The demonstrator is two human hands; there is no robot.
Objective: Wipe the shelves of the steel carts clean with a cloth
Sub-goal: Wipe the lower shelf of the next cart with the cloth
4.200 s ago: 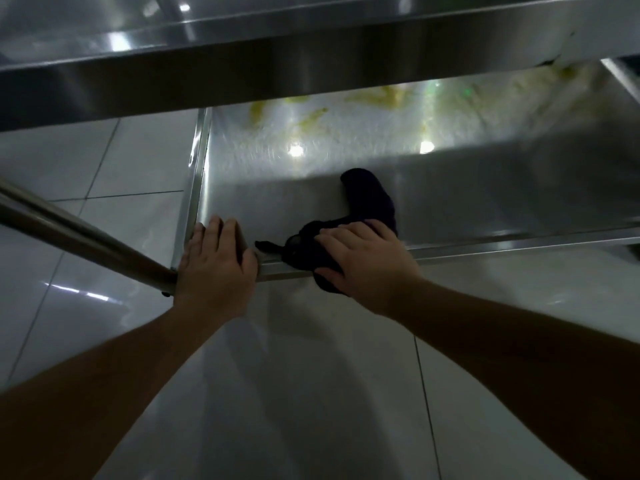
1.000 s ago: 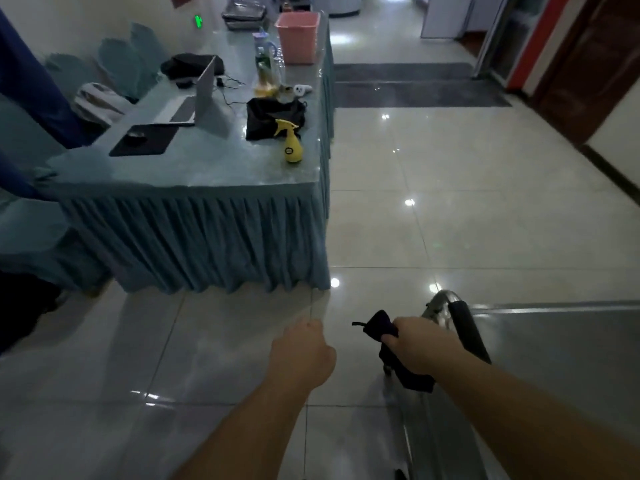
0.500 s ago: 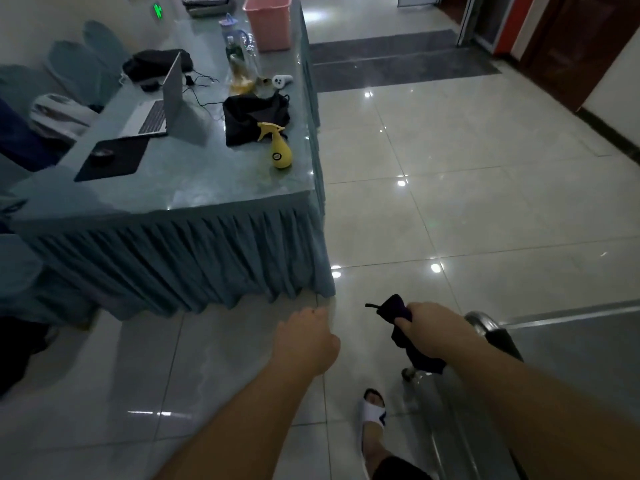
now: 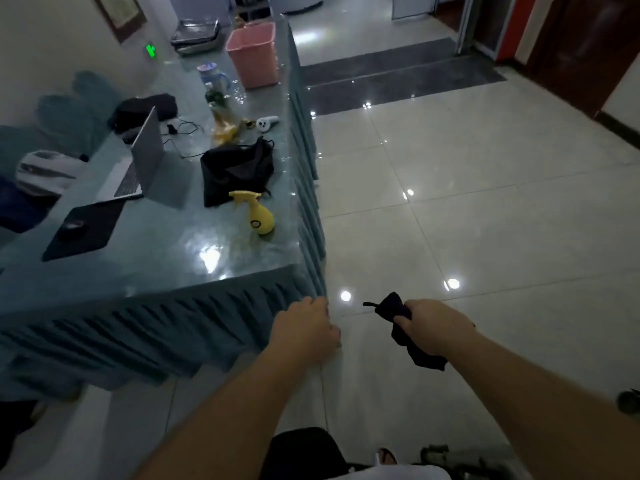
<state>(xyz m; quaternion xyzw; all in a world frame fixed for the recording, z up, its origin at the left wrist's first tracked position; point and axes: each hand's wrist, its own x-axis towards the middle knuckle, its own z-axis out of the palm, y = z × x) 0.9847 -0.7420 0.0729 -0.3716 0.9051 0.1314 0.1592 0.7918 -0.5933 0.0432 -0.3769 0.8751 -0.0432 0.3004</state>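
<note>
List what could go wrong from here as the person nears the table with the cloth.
1. The yellow spray bottle stands close to the table edge; a careless reach by the left hand might knock it to the floor.
2. The open laptop and its cables sit on the same tabletop, so spray mist or a spill may reach them.
3. The dark cloth dangles from the right hand and could brush the glossy tiled floor, picking up dirt.

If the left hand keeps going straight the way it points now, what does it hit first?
Probably the pleated blue skirt at the near corner of the cloth-covered table. The left hand, loosely curled and holding nothing, points up-frame at that corner, though depth is hard to judge.
</note>
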